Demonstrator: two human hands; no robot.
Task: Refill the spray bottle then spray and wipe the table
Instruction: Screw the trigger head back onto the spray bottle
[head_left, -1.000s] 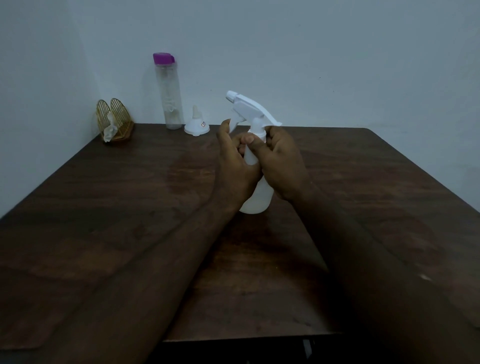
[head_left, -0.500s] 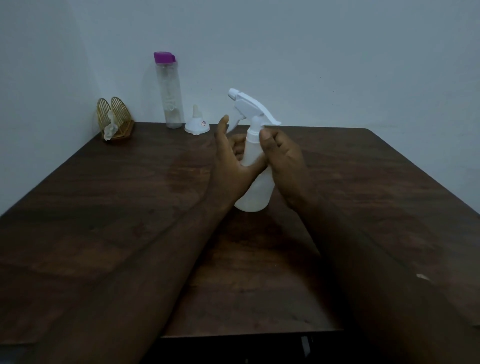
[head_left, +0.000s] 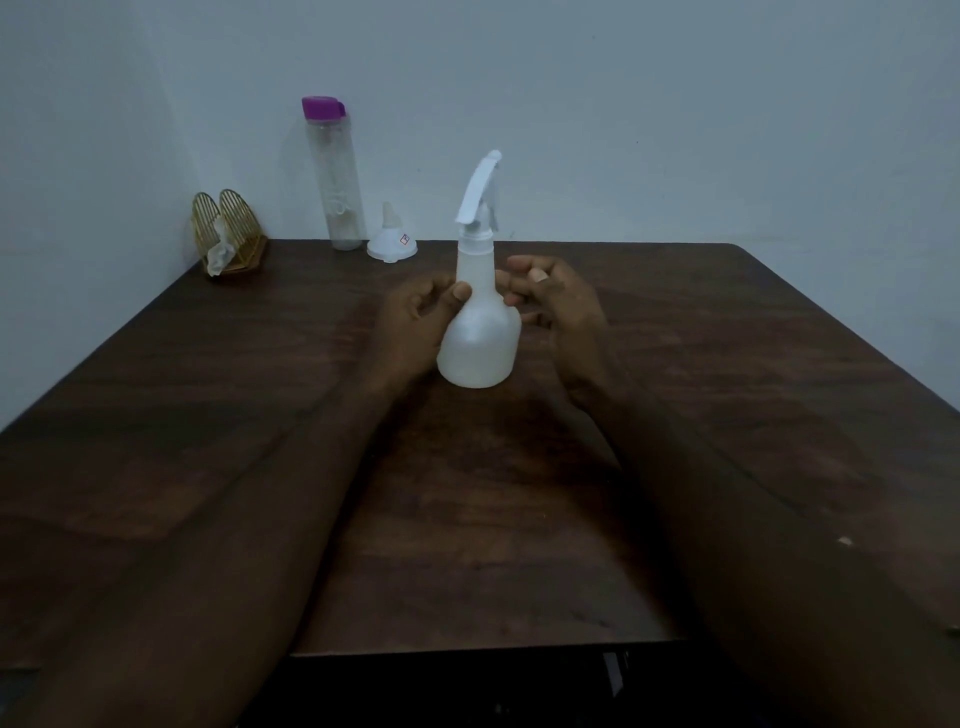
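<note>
I find the spray bottle (head_left: 480, 332) upright on the dark wooden table (head_left: 727, 364), its white trigger head (head_left: 480, 189) fitted on top. My left hand (head_left: 415, 322) holds it from the left, the thumb (head_left: 460, 295) pressed on the neck and the other fingers curled. My right hand (head_left: 558, 306) is just right of the neck, fingers (head_left: 519, 283) loosely curled and holding nothing; I cannot tell whether they touch it. Behind the spray bottle to the left stands a white funnel (head_left: 392, 241). Further left is a clear water bottle (head_left: 335, 176) with a purple cap, and furthest left a gold wire napkin holder (head_left: 228, 231).
</note>
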